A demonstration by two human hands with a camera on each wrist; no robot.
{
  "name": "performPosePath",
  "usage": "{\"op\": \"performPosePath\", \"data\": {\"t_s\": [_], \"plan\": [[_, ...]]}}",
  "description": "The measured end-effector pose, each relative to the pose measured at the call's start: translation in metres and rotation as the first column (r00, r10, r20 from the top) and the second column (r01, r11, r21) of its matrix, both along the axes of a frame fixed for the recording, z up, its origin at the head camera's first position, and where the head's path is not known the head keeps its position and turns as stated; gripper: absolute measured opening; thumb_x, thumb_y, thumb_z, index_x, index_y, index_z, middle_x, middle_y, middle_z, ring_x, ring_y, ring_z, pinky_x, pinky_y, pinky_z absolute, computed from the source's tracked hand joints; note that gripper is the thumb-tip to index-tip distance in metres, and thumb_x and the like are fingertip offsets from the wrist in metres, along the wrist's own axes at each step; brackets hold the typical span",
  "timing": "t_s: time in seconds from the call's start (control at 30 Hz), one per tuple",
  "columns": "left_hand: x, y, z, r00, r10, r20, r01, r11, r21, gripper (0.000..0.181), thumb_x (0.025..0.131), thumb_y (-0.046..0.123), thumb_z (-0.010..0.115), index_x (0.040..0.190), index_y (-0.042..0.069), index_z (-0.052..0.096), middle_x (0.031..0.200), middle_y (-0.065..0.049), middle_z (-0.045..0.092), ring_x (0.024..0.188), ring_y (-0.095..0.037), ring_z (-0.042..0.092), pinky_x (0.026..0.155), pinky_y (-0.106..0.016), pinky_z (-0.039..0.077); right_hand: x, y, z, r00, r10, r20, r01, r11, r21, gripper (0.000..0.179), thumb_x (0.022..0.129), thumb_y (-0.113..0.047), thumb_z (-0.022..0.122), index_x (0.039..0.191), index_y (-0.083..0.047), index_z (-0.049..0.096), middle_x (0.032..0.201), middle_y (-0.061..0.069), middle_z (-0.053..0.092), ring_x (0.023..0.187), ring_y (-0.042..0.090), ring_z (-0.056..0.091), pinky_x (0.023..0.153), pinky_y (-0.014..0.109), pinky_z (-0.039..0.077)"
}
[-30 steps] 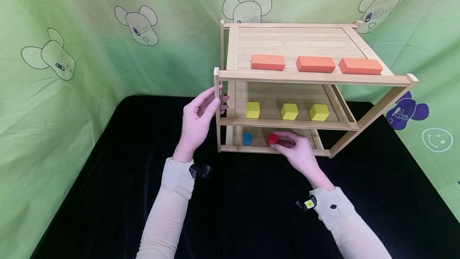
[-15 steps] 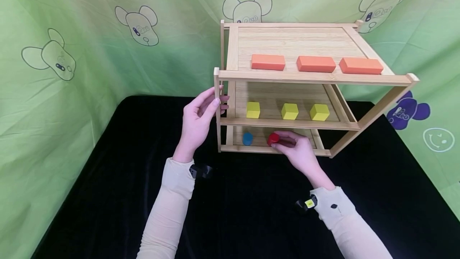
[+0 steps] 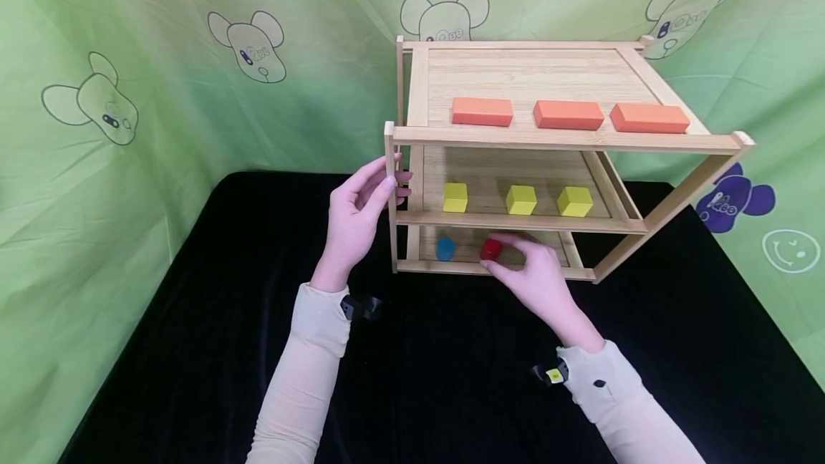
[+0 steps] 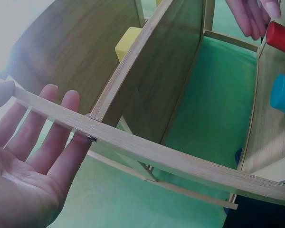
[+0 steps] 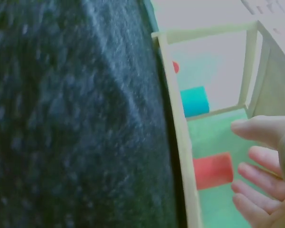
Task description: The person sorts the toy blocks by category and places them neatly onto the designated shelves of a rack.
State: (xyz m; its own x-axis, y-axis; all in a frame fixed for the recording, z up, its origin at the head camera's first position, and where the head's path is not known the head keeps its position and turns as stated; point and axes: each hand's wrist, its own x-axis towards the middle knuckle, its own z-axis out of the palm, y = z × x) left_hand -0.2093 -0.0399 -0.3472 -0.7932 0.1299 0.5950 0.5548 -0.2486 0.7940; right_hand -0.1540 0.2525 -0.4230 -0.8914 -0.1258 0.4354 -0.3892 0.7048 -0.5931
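A light wooden three-tier rack [image 3: 503, 136] stands on the black cloth. My left hand [image 3: 353, 217] holds its front left post, thumb on the near side and fingers behind, as the left wrist view also shows. On the bottom shelf a red cylinder [image 3: 490, 249] stands to the right of a blue cylinder [image 3: 445, 249]. Around the red one, my right hand [image 3: 541, 281] has its thumb and fingers spread. In the right wrist view the fingers [image 5: 259, 173] are apart from the red cylinder [image 5: 213, 171].
Yellow cubes [image 3: 521, 200] sit in a row on the middle shelf. Orange-red blocks [image 3: 568, 114] lie along the front of the top shelf. Behind the rack hangs a green curtain [image 3: 322, 92] with printed animal heads. Black cloth [image 3: 445, 378] covers the table in front.
My right thumb and fingers have spread and let go of the red cylinder, which stays on the bottom shelf. My left hand keeps its place on the post.
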Motion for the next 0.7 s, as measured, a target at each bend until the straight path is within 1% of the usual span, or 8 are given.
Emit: {"op": "performPosePath", "data": {"t_s": [0.07, 0.17, 0.27, 0.33, 0.47, 0.6, 0.7], "plan": [[0.000, 0.000, 0.000, 1.000, 0.004, 0.004, -0.004, 1.000, -0.001, 0.032, 0.105, 0.005, 0.056, 0.136, -0.003, 0.061, 0.115, -0.020, 0.072, 0.097, -0.047, 0.069, 0.087, -0.056, 0.058, 0.002, -0.002, 0.003, 1.000, 0.005, -0.027, -0.005, 1.000, 0.017, 0.039, 0.082, -0.014, 0.086, 0.117, -0.001, 0.074, 0.108, 0.014, 0.074, 0.105, 0.034, 0.068, 0.087, 0.049, 0.054], [0.001, 0.000, 0.001, 1.000, -0.001, 0.006, 0.001, 1.000, 0.003, 0.032, 0.105, 0.004, 0.057, 0.136, -0.004, 0.061, 0.115, -0.021, 0.071, 0.096, -0.048, 0.069, 0.086, -0.055, 0.058, 0.004, -0.004, 0.007, 0.998, 0.026, -0.058, -0.025, 0.999, 0.030, 0.036, 0.082, -0.013, 0.086, 0.115, -0.002, 0.075, 0.104, 0.011, 0.075, 0.100, 0.032, 0.069, 0.084, 0.048, 0.054], [0.001, 0.000, 0.001, 1.000, -0.010, 0.012, 0.010, 1.000, 0.014, 0.032, 0.104, 0.003, 0.057, 0.135, -0.005, 0.061, 0.113, -0.023, 0.071, 0.093, -0.049, 0.069, 0.086, -0.061, 0.056, 0.007, -0.007, 0.011, 0.995, 0.052, -0.085, -0.048, 0.998, 0.042, 0.033, 0.082, -0.013, 0.086, 0.112, -0.004, 0.076, 0.097, 0.008, 0.075, 0.094, 0.030, 0.070, 0.079, 0.048, 0.054], [0.001, 0.000, 0.001, 1.000, -0.013, 0.010, 0.013, 1.000, 0.019, 0.032, 0.104, 0.003, 0.057, 0.134, -0.005, 0.061, 0.113, -0.023, 0.071, 0.092, -0.049, 0.069, 0.085, -0.064, 0.054, 0.009, -0.009, 0.014, 0.993, 0.068, -0.097, -0.064, 0.997, 0.042, 0.031, 0.083, -0.013, 0.086, 0.111, -0.005, 0.076, 0.096, 0.007, 0.074, 0.091, 0.029, 0.070, 0.077, 0.049, 0.055], [0.000, 0.000, 0.000, 1.000, -0.015, 0.000, 0.015, 1.000, 0.020, 0.032, 0.105, 0.004, 0.057, 0.134, -0.006, 0.061, 0.113, -0.022, 0.072, 0.092, -0.050, 0.069, 0.084, -0.066, 0.054, 0.014, -0.012, 0.021, 0.990, 0.096, -0.101, -0.093, 0.995, 0.037, 0.032, 0.084, -0.015, 0.086, 0.113, -0.009, 0.076, 0.099, 0.006, 0.074, 0.093, 0.027, 0.070, 0.078, 0.048, 0.056], [-0.001, 0.000, 0.000, 1.000, -0.011, 0.000, 0.011, 1.000, 0.013, 0.032, 0.105, 0.006, 0.057, 0.134, -0.005, 0.061, 0.113, -0.021, 0.072, 0.092, -0.050, 0.069, 0.085, -0.056, 0.058, 0.020, -0.013, 0.031, 0.986, 0.118, -0.114, -0.114, 0.993, 0.036, 0.035, 0.084, -0.014, 0.086, 0.117, -0.012, 0.076, 0.105, 0.004, 0.074, 0.097, 0.024, 0.070, 0.081, 0.040, 0.056], [-0.001, 0.000, 0.000, 1.000, -0.010, 0.006, 0.010, 1.000, 0.013, 0.031, 0.105, 0.004, 0.057, 0.134, -0.005, 0.061, 0.112, -0.022, 0.072, 0.092, -0.049, 0.069, 0.085, -0.049, 0.060, 0.025, -0.013, 0.040, 0.982, 0.122, -0.145, -0.119, 0.992, 0.028, 0.037, 0.082, -0.012, 0.087, 0.117, -0.014, 0.077, 0.108, 0.001, 0.074, 0.099, 0.021, 0.070, 0.085, 0.028, 0.055]]}}
